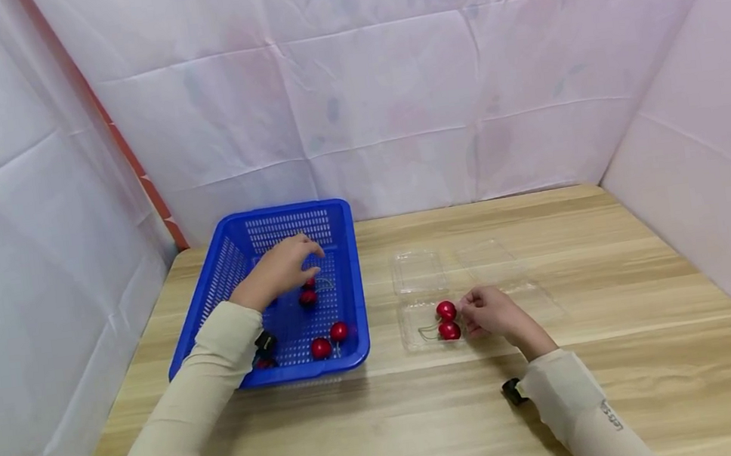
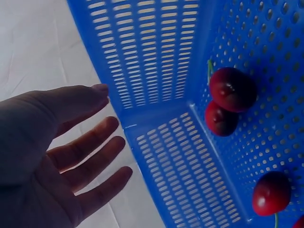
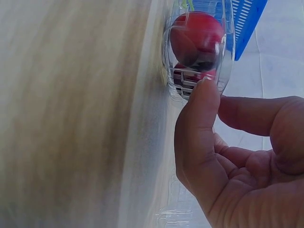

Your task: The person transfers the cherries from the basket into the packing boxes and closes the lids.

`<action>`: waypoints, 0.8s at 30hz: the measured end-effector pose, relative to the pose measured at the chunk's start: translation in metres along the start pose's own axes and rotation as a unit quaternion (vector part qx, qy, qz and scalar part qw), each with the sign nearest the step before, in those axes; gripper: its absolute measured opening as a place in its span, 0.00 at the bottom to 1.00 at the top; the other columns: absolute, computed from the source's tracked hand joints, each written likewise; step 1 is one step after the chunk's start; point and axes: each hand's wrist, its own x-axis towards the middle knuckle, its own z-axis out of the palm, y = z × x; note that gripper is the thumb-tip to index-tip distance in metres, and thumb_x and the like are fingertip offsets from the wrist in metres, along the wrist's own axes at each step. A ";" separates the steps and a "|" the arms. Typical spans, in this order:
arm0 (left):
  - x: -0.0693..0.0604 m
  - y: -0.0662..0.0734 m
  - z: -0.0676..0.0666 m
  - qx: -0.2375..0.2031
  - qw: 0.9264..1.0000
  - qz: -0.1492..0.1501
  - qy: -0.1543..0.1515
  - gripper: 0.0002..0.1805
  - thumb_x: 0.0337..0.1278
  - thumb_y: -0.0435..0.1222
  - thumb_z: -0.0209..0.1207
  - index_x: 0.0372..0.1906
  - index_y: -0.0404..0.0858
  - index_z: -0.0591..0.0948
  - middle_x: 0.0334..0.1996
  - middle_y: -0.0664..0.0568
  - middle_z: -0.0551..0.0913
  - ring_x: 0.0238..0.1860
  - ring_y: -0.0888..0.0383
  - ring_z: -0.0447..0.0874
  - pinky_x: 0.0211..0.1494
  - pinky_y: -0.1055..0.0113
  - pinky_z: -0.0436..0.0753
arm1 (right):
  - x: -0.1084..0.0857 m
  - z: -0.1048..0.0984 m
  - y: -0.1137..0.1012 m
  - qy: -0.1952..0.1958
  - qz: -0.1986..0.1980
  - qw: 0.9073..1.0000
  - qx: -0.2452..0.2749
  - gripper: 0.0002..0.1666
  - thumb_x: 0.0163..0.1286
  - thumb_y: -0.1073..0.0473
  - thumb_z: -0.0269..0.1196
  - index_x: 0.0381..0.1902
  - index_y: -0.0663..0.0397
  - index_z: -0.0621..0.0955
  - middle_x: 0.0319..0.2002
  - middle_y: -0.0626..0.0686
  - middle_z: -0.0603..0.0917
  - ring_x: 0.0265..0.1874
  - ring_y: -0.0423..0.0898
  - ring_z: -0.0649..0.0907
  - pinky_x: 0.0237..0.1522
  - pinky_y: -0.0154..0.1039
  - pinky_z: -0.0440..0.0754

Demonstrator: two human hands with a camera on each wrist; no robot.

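My left hand [image 1: 284, 264] hovers over the blue plastic basket [image 1: 354, 275], fingers spread and nothing held. Below it, a pair of dark red cherries [image 1: 308, 298] lies on the basket floor; in the left wrist view two cherries [image 2: 232, 89] touch each other, apart from the hand. Near the basket's front lie more cherries [image 1: 321, 348]. On the table, my right hand [image 1: 490, 310] pinches the right edge of a clear plastic clamshell box [image 1: 411, 321] between thumb and index finger. Inside that box sit two red cherries [image 1: 450, 331] with green stems, close to the fingertips.
Another clear plastic box [image 1: 417, 271] stands behind the first, and a clear lid [image 1: 488, 255] lies flat to its right. All stand on a wood-grain table [image 1: 391, 438]. White patterned cloth [image 1: 384, 104] walls the back and both sides.
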 end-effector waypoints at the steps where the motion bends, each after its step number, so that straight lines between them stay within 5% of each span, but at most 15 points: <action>1: 0.001 0.000 0.001 0.008 1.000 -0.001 -0.004 0.15 0.60 0.36 0.62 0.51 0.37 0.82 0.52 0.44 0.79 0.53 0.48 0.78 0.57 0.55 0.77 | 0.000 0.000 0.000 -0.002 -0.003 1.000 -0.001 0.12 0.74 0.65 0.50 0.43 0.74 0.73 0.31 0.58 0.78 0.29 0.46 0.78 0.33 0.41 0.84; 13: 0.012 -0.003 0.018 0.028 0.990 -0.073 -0.117 0.27 0.57 0.37 0.65 0.62 0.37 0.75 0.57 0.40 0.74 0.57 0.44 0.74 0.58 0.47 0.75 | 0.003 0.000 -0.001 -0.003 -0.014 1.000 -0.002 0.12 0.74 0.65 0.50 0.42 0.74 0.73 0.30 0.58 0.78 0.28 0.46 0.78 0.33 0.41 0.84; 24: 0.019 -0.011 0.033 0.055 0.986 -0.099 -0.119 0.28 0.56 0.38 0.65 0.62 0.36 0.74 0.59 0.38 0.74 0.59 0.41 0.74 0.60 0.46 0.73 | 0.003 0.002 -0.003 -0.005 -0.016 1.000 0.003 0.12 0.74 0.65 0.50 0.43 0.74 0.73 0.31 0.57 0.77 0.28 0.46 0.78 0.33 0.42 0.84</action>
